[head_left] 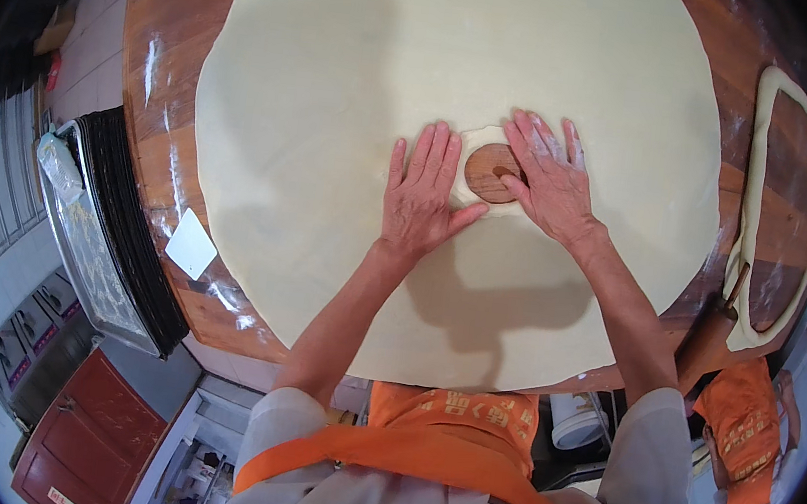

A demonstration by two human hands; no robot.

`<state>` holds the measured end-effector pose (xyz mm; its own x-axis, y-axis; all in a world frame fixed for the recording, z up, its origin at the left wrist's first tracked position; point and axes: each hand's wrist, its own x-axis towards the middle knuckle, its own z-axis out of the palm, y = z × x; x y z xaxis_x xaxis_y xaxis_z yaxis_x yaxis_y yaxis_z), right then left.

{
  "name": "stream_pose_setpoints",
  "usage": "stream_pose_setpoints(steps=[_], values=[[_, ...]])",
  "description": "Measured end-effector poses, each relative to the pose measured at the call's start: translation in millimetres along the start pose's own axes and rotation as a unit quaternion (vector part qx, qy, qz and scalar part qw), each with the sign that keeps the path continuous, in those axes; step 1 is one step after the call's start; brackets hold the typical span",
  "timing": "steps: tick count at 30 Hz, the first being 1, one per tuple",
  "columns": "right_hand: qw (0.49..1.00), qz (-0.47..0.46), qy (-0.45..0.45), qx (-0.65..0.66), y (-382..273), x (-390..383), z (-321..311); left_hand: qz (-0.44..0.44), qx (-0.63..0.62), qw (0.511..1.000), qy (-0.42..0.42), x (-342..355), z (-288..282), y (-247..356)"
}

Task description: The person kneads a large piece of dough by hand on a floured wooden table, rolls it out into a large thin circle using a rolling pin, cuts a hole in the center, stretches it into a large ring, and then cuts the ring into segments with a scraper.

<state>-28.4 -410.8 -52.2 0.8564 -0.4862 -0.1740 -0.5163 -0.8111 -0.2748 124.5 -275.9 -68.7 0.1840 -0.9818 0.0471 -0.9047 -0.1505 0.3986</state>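
Dough sheet (480, 83), one: pale, broad and roughly round, spread flat on your wooden bench (167, 119) and covering most of its top.

Round opening (488, 174), one: within the sheet, between your two hands, edged by a narrow lighter rim of dough, brown wood showing inside.

Hands, two, both yours, both palm down on the dough. Left hand (419, 195): open nearly flat, four fingers close together and pointing away from you, thumb out toward the near edge of the opening; you grasp nothing with it. Right hand (551, 181): open, fingers slightly spread along the right side of the opening, thumb reaching over it, white flour on the fingers; you cannot be seen gripping anything, though what lies under the palm is hidden.

Dough loop (757, 171), one: long and narrow, on the bench to your right, bare wood inside it.

Rolling pin (706, 341), one: brown, at the near right edge, its thin handle reaching the dough loop.

Scraper (192, 245), one: white, flat, four-sided, on the bench to your left, just beside the sheet.

Flour streaks (174, 159), several: on the wood to your left.

Dark trays (126, 223), one stack, count unclear; one silvery tray (99, 250) against it.

Co-worker (738, 435), one: orange apron, lower right.
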Motion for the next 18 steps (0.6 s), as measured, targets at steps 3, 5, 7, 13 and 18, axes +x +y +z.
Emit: stream_pose_setpoints(steps=[3,5,7,13,18], values=[[1.0,0.002,-0.003,-0.016,-4,6,-4,0.015,0.012,1.0,-0.002,4,-2,-1],[1.0,0.002,0.004,-0.014,-5,10,1,0.018,0.002,1.0,-0.01,7,-3,-3],[1.0,-0.003,0.01,-0.028,-2,8,-5,0.03,-0.003,1.0,-0.005,13,-11,1],[0.999,-0.034,-0.036,-0.007,-27,-29,-12,0.087,0.012,0.996,-0.029,-2,-12,16],[0.997,-0.058,-0.043,0.018,-29,-83,14,0.137,-0.066,0.981,-0.118,-45,-18,28]])
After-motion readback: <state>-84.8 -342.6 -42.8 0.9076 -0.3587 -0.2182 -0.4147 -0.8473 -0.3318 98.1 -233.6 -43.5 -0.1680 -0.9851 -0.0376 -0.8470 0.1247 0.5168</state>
